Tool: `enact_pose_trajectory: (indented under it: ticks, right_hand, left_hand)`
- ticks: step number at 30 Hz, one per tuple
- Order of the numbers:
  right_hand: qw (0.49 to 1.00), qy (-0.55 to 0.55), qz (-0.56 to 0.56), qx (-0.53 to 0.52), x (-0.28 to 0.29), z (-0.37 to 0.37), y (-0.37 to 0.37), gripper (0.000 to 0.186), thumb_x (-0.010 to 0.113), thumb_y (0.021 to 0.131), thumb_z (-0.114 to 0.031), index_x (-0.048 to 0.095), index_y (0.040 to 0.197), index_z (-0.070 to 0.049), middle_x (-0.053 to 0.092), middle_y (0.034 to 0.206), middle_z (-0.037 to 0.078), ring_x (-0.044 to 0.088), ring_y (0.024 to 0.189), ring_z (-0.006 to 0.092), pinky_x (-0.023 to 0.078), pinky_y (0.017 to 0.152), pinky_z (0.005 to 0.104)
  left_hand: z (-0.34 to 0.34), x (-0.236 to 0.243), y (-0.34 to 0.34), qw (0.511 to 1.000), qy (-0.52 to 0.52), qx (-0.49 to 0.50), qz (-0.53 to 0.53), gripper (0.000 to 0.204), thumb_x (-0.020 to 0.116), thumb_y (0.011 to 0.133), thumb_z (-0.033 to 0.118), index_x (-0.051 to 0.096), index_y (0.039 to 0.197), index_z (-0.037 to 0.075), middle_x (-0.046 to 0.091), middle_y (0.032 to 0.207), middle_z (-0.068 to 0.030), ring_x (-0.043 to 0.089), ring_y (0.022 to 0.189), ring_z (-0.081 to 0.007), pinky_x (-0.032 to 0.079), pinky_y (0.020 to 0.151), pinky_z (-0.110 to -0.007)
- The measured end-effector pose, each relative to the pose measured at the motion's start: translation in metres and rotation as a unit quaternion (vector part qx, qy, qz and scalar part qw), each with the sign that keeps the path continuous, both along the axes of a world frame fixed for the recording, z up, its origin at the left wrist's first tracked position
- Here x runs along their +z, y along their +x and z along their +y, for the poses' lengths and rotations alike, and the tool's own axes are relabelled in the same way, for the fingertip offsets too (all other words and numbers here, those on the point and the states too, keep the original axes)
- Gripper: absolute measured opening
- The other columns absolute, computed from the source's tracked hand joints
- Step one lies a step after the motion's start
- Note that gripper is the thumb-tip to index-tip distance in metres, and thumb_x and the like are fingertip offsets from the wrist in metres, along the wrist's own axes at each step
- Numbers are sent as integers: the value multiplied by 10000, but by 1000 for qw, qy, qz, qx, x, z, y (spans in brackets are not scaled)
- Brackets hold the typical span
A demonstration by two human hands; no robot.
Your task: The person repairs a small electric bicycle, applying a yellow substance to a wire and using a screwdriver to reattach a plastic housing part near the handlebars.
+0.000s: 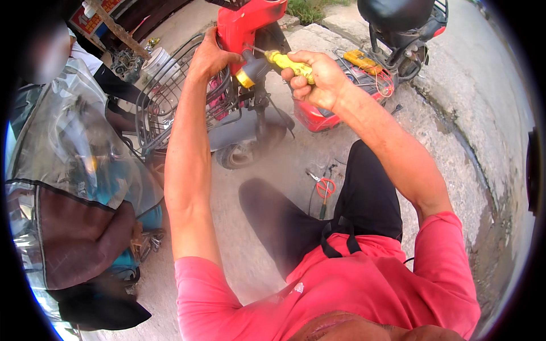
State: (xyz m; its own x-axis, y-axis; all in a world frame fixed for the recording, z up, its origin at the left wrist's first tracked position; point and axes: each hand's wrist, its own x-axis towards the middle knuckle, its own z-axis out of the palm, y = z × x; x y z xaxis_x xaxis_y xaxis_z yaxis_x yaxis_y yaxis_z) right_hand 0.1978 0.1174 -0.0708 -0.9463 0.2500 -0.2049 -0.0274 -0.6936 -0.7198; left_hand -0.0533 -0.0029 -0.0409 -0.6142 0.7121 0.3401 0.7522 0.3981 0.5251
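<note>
A red scooter front panel [239, 28] stands at the top centre, over a black front basket and wheel. My left hand [213, 59] grips its lower left edge, the thumb pointing right across the front. In my right hand [321, 79], closed around the handle, is a yellow screwdriver [290, 64]. Its shaft points left, with the tip at the red panel; whether it sits in a screw is too small to tell. Just below the shaft, a black tube with a yellow end [245, 78] sticks out near my left thumb.
A wire basket [165, 96] is left of my left forearm. Red-handled pliers [325, 187] lie on the ground before my knees. A yellow meter [362, 61] with leads rests on a red body part [318, 116]. Another scooter [404, 45] stands behind; a clear rain cover [62, 136] hangs at left, near a person.
</note>
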Motion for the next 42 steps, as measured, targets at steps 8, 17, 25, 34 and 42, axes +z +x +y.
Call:
enact_pose_trajectory:
  ticks: [8,17,25,34,42]
  right_hand:
    - [862,498,-35,-84,23,0,12,375,617,959,-305,596,1208,-25,699,882,107,613,619,172,492,555,319]
    - [648,744,7,-161,0,-8,14,408,638,930,-286,580,1232,-18,708,894,192,685,716,302,536,664,417]
    - [997,72,-25,-29,2,2,6,285,560,1012,-299,595,1161,-58,646,888,68,450,554,74,342,478,230]
    - [575,801,-15,-164,2,-10,20,513,629,917,-291,555,1368,-59,736,999,207,710,847,407,539,799,486]
    - [1000,22,14,-7,-1,11,2,261,567,997,-241,584,1180,-56,662,854,94,495,587,101,379,492,267]
  left_hand:
    - [1,0,-2,1000,23,-6,-10,1109,934,553,231,420,1505,-13,653,1331,-186,628,1231,-295,458,1087,-370]
    - [0,-2,0,1000,13,-3,-2,1151,933,549,261,390,1529,-5,665,1319,-205,642,1231,-314,477,1080,-386]
    - [2,-6,-7,999,26,-16,-13,1138,937,549,273,404,1517,4,684,1284,-189,660,1197,-307,486,1061,-384]
    - [0,-5,-7,1000,27,-7,4,1146,946,532,289,420,1511,10,676,1296,-190,653,1206,-310,486,1058,-384]
    - [1,2,3,1000,8,-3,-5,1109,935,547,274,436,1496,-12,672,1312,-191,648,1221,-312,485,1072,-384]
